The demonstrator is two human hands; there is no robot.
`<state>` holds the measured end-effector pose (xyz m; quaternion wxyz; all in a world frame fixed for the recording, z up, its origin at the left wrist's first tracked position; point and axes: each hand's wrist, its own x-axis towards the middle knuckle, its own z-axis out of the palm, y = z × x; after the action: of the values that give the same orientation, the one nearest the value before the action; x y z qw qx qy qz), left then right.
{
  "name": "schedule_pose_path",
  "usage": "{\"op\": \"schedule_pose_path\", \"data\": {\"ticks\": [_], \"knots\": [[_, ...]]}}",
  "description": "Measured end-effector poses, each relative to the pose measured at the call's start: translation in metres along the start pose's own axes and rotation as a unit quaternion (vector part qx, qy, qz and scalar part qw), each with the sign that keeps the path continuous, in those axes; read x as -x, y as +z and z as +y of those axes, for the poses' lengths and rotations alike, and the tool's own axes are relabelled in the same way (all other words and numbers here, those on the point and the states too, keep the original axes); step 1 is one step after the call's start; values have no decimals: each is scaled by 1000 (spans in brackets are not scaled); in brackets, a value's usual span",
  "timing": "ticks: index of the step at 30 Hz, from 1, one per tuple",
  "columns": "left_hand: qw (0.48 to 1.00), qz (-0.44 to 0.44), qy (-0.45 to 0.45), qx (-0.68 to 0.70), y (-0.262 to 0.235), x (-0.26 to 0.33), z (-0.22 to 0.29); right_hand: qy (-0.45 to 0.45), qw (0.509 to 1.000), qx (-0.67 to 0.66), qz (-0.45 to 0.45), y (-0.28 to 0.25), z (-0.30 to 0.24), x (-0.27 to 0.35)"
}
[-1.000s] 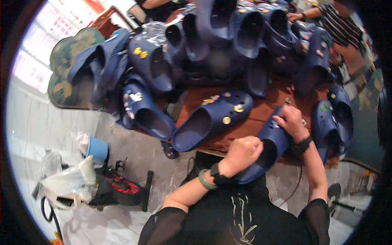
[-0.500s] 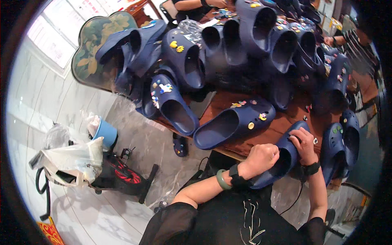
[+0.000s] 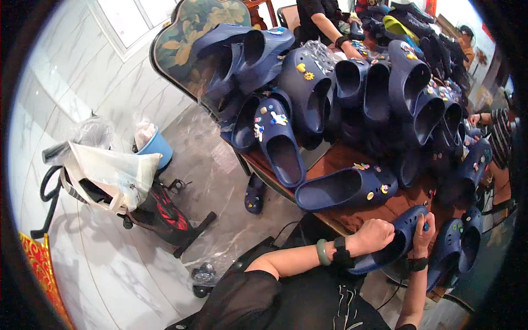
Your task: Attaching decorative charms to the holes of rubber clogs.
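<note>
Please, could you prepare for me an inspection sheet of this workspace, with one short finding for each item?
Surface: reddish-brown table, largely covered, bare near the front.
Job's things: dark-blue, round-toed clog with holes, tilted at the table's front edge, between the hands.
Clutter: dark-blue clogs with small colourful charms crowding the table; crumpled clear plastic wrap among them; a small dark-blue clog on the floor.
Grippers: bare left hand curled into a fist at the clog's opening, contents hidden; bare right hand holding the toe end.
Cables: thin black cable below the table's front; ends unclear.
Surroundings: round blue plastic bucket and off-white bag at left; another person's hand across the table.
</note>
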<state>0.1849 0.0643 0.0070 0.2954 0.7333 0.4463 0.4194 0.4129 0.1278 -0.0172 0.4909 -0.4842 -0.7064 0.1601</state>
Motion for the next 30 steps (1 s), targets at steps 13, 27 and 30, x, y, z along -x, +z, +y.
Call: {"op": "schedule_pose_path", "data": {"ticks": [13,27,30], "knots": [[651,-125,-308,682,-37,36,12,-212,942,47,-255,43,-195,14],[617,84,-250,742,-80,83,-21,-245,890,190,-333,123,-201,32],[596,107,-238,760,-70,94,-37,-229,897,172,-336,130,-201,42]]}}
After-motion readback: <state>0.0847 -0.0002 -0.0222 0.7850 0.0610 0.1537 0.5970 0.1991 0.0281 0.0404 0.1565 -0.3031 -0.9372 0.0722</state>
